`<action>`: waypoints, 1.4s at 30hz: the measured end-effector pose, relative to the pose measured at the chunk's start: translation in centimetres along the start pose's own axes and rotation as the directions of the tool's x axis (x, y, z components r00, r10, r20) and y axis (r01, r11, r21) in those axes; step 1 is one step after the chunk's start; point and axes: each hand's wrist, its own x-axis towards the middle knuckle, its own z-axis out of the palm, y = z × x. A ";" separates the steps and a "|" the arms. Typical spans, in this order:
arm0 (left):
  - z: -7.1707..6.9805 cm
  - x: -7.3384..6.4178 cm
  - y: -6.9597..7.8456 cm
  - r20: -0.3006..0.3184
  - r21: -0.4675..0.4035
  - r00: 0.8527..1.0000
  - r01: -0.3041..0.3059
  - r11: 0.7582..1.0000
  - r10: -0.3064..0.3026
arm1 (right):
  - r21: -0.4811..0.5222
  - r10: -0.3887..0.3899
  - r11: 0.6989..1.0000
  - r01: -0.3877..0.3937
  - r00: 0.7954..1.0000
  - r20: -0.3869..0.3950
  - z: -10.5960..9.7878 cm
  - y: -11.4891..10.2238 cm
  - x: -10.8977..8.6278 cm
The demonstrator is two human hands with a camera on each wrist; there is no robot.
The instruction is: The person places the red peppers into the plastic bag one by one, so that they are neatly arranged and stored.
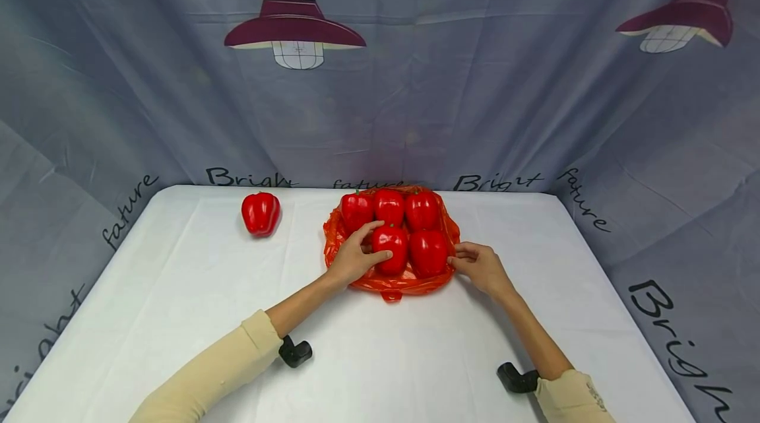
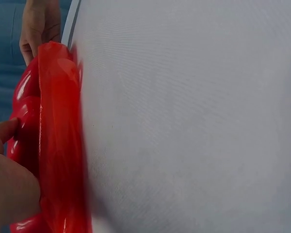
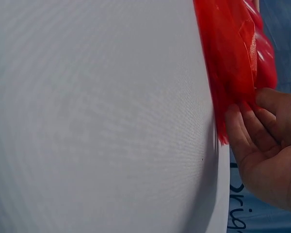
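A red plastic bag (image 1: 410,286), its rim rolled down, lies spread around several red bell peppers set in two rows. My left hand (image 1: 351,259) grips the front-left bell pepper (image 1: 392,251) inside it, thumb at the near side and fingers at the far side. At the bag's right edge, my right hand (image 1: 483,270) pinches the plastic between thumb and fingers, beside the front-right bell pepper (image 1: 429,253). The right wrist view shows the thumb (image 3: 271,99) against the bag's rim. Another bell pepper (image 1: 261,214) stands alone on the left.
A white-covered table (image 1: 178,291) carries everything. Behind it hangs a grey-blue curtain (image 1: 404,93) printed with lamps and lettering. Black wrist mounts (image 1: 295,352) sit at both wrists.
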 end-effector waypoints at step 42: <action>-9.9 -2.0 1.0 -0.144 -0.020 0.988 -0.052 0.998 0.049 | -0.021 0.007 1.000 -0.006 1.000 0.012 -0.1 -0.2 0.0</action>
